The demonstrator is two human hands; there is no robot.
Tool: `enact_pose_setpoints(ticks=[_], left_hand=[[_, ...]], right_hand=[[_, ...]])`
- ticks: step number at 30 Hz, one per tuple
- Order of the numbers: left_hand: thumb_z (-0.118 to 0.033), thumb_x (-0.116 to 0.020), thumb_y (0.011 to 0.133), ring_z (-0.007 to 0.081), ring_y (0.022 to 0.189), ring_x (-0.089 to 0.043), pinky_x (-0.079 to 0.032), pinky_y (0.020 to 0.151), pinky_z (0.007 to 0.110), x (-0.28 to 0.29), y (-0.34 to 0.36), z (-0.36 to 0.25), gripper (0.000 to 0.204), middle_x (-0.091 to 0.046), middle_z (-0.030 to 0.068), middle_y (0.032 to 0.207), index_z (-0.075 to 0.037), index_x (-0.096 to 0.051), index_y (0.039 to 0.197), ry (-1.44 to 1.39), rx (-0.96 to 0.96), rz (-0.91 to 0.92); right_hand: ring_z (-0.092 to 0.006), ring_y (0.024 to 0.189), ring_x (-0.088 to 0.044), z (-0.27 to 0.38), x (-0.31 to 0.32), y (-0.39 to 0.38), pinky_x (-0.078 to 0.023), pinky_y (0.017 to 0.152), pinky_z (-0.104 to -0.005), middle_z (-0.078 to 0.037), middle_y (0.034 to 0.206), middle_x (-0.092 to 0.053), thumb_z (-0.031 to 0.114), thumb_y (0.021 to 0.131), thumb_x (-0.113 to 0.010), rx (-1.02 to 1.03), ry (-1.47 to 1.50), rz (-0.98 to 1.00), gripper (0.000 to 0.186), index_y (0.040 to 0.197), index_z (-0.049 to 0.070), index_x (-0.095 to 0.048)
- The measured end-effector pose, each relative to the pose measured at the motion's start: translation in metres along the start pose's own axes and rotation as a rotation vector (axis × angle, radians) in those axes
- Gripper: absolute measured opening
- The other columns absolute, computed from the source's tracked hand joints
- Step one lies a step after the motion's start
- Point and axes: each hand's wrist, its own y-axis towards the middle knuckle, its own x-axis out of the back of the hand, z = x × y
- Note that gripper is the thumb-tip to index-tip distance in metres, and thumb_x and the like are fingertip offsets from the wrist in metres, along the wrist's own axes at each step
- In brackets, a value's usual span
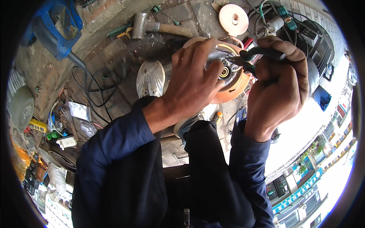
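Observation:
My right hand (279, 78) is closed around a pair of pliers (262, 54) with dark handles. The jaws point left, over the middle of a round orange housing (238, 84). In that middle sits a metallic part with a black and brass-coloured ringed socket (225, 71). Whether the jaws grip a wire or another small part is too small to tell. My left hand (195, 72) holds the housing from its left side, fingers curled over the far rim and thumb beside the ringed socket. The hand hides much of the housing's left half.
A hammer (141, 26) lies on the paving beyond my hands, left of a pale pink disc (233, 19). A blue power tool (57, 30) with a black cable stands far left. Wires and a dark motor-like unit (317, 41) crowd the far right. Assorted parts lie at left.

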Motion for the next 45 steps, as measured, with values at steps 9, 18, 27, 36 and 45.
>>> enact_pose_setpoints(ticks=[9, 18, 27, 36, 45], left_hand=[[-0.014, -0.092, 0.075, 0.0391, 0.132, -0.053, -0.039, 0.107, 0.055, 0.004, 0.005, 0.000, 0.053, -0.049, 0.0201, 0.156, -0.009, -0.066, 0.121, -0.017, -0.041, -0.021], [-0.017, -0.091, 0.076, 0.0412, 0.134, -0.053, -0.038, 0.108, 0.058, 0.004, 0.007, -0.002, 0.051, -0.047, 0.0215, 0.155, -0.008, -0.065, 0.119, 0.023, -0.060, -0.022], [-0.016, -0.092, 0.077, 0.0432, 0.139, -0.048, -0.038, 0.117, 0.053, 0.013, 0.005, 0.001, 0.066, -0.044, 0.0260, 0.158, -0.006, -0.066, 0.137, 0.004, -0.069, 0.084], [-0.007, -0.086, 0.083, 0.0437, 0.145, -0.047, -0.043, 0.119, 0.050, 0.024, -0.008, 0.007, 0.061, -0.045, 0.0259, 0.156, 0.001, -0.062, 0.138, -0.057, -0.014, 0.041], [-0.015, -0.075, 0.100, 0.0287, 0.120, -0.067, -0.052, 0.105, 0.040, 0.026, 0.031, 0.031, 0.033, -0.070, 0.0171, 0.128, 0.003, -0.069, 0.127, -0.326, 0.171, -0.005]], right_hand=[[-0.0175, 0.081, -0.058, 0.085, 0.070, -0.017, -0.051, 0.067, -0.0256, -0.021, 0.111, -0.063, 0.006, 0.100, -0.065, 0.066, 0.260, 0.223, 0.016, 0.113, -0.001, -0.059], [-0.0075, 0.062, -0.040, 0.036, 0.139, -0.063, -0.036, 0.056, -0.0213, -0.023, 0.101, -0.068, -0.008, 0.087, -0.042, -0.116, 0.068, -0.223, 0.022, 0.101, -0.004, -0.059], [-0.0048, 0.056, -0.039, -0.067, 0.189, -0.123, -0.029, 0.050, -0.0223, -0.007, 0.083, -0.068, -0.007, 0.084, -0.042, -0.648, -0.119, -0.401, 0.028, 0.093, 0.000, -0.068], [-0.0237, 0.074, -0.067, -0.188, 0.204, -0.231, -0.054, 0.074, -0.0386, -0.016, 0.078, -0.072, 0.005, 0.089, -0.050, -0.844, -0.701, -0.185, 0.029, 0.098, -0.001, -0.077], [-0.0485, 0.101, -0.067, -0.241, 0.202, -0.283, -0.055, 0.088, -0.0550, -0.024, 0.106, -0.067, 0.007, 0.089, -0.063, -0.652, -0.886, 0.002, 0.016, 0.103, 0.000, -0.066]])
